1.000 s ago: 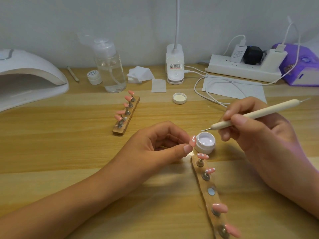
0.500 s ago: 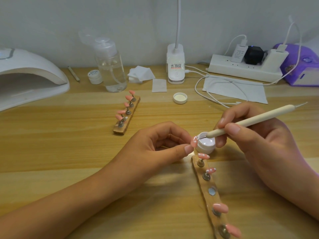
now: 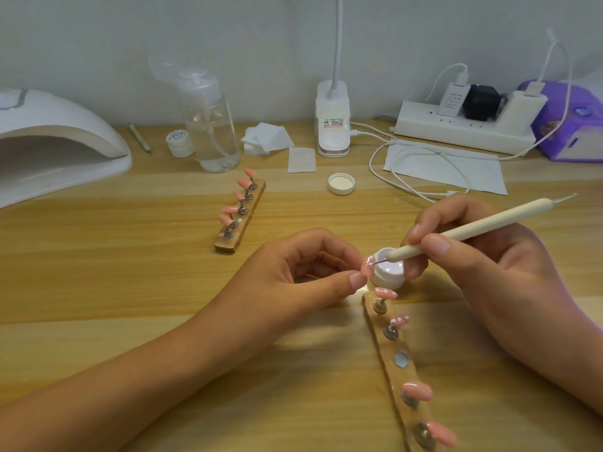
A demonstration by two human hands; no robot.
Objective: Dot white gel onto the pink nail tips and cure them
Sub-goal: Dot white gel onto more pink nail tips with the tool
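At the middle of the table (image 3: pixel 98 272), a pink nail tip (image 3: pixel 368 268) is pinched between the thumb and forefinger of the left hand (image 3: pixel 303 269), whose grip is closed on it. White dots already sit on the tip. The right hand (image 3: pixel 483 256) has its grip closed on a cream dotting pen (image 3: pixel 473 231), held like a pencil, and the pen's fine metal point touches the tip's upper end. Just behind the tip, partly hidden by the pen and the right fingers, stands a small open jar of white gel (image 3: pixel 388 270).

Touching the jar's near side starts a wooden holder strip (image 3: pixel 396 373) that runs toward the camera. Two dotted pink tips stand on its first pegs, then comes one bare metal disc, then two plain pink tips. A second wooden strip (image 3: pixel 241 223) with five pink tips lies well apart, beyond the left hand.

Farther back, the jar's white lid (image 3: pixel 341 183) lies upturned. Behind it stands a clip lamp base (image 3: pixel 332 125), with white wipes (image 3: pixel 266 138) beside it and a clear pump bottle (image 3: pixel 208 122) to their left. A small closed pot (image 3: pixel 179 143) and a thin stick (image 3: pixel 139 138) lie near the bottle. A white curing lamp (image 3: pixel 55 138) fills the far left. At the far right are a power strip (image 3: pixel 456 132) with chargers, a white cable (image 3: pixel 408 177) looped over a sheet of paper (image 3: pixel 456 171), and a purple box (image 3: pixel 574 125).
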